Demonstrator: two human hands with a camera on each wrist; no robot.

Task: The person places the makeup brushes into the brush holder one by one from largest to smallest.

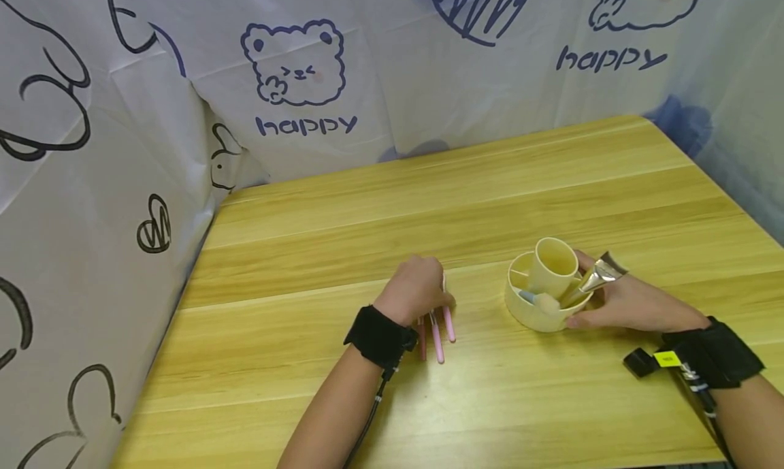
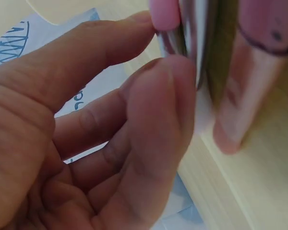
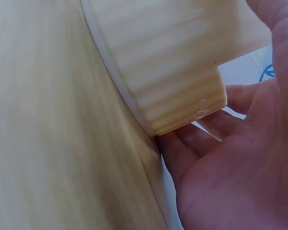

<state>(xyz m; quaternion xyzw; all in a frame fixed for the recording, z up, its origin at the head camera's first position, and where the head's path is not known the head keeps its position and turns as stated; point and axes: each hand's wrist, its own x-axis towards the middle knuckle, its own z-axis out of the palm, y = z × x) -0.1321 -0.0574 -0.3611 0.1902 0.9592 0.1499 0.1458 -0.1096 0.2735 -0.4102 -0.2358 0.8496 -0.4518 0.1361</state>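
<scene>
In the head view my left hand [image 1: 416, 288] is at the table's middle over several pink-handled brushes [image 1: 437, 340], their handles pointing toward me. Up close in the left wrist view, thumb and fingertips pinch one pink-handled brush [image 2: 165, 14] at its silver ferrule. Beside it a second pink handle [image 2: 254, 72] with a clear end lies apart from the fingers. My right hand [image 1: 625, 302] grips the side of a round cream brush holder [image 1: 535, 316], fingers behind and thumb in front. The holder carries a wide gold-and-silver brush [image 1: 597, 275] and a pale-tipped brush [image 1: 545, 302].
A tall cream cup [image 1: 554, 258] rises from the holder's middle. The wood-grain table [image 1: 294, 333] reaches back to a white cloth [image 1: 392, 67] with bear drawings and lettering, which also hangs at the left. Black straps [image 1: 380, 340] and cables sit on both wrists.
</scene>
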